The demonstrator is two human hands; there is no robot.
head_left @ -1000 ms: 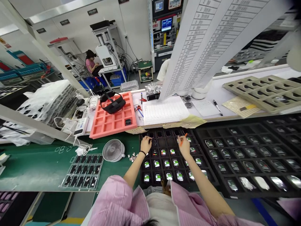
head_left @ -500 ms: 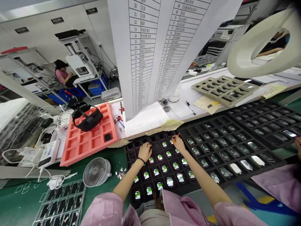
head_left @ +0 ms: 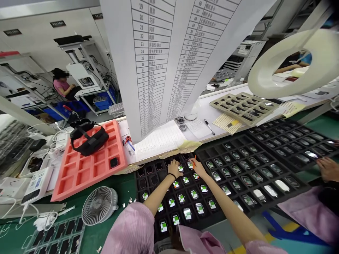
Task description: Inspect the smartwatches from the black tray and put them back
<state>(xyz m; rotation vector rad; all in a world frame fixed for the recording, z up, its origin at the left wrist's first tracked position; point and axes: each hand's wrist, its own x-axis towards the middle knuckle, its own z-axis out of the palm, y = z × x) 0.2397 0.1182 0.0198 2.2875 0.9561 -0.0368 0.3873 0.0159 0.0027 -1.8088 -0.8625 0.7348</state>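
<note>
My left hand (head_left: pixel 174 168) rests with curled fingers on the far row of a black compartment tray (head_left: pixel 148 183) that holds several small watch bodies with green and white stickers (head_left: pixel 182 198). Right beside it, my right hand (head_left: pixel 198 167) pinches a thin orange stick (head_left: pixel 194 160) over the same row. Both hands reach far forward, a few centimetres apart. What the left fingers touch is too small to make out.
More black trays of parts (head_left: pixel 251 173) lie to the right, where another person's hand (head_left: pixel 328 168) reaches in. A pink tray (head_left: pixel 87 165) with a black headset (head_left: pixel 88 139), a small fan (head_left: pixel 99 205), hanging paper lists (head_left: pixel 169 60) and a ring lamp (head_left: pixel 293 63) surround the spot.
The view has swung right and tilted up. Both hands moved along the tray's far row and closer together. Another person's hand came into view at the right.
</note>
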